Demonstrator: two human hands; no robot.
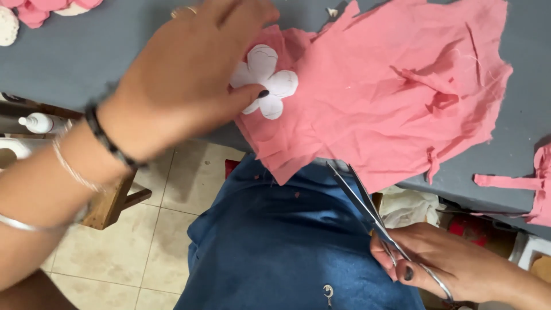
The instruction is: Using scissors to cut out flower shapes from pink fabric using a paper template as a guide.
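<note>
The left hand (183, 80) is pressing, fingers spread, a white flower-shaped template (265, 81) onto folded pink fabric (390, 97) at the grey table's (86, 51) edge, while the right hand (453, 267) is gripping slightly open scissors (367, 212), probably needing to meet the cloth beside the petals.

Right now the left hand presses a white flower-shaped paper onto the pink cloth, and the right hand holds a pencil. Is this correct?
Not quite. In the head view the right hand holds scissors, not a pencil. The left hand does press the white flower-shaped paper onto the pink cloth.
</note>
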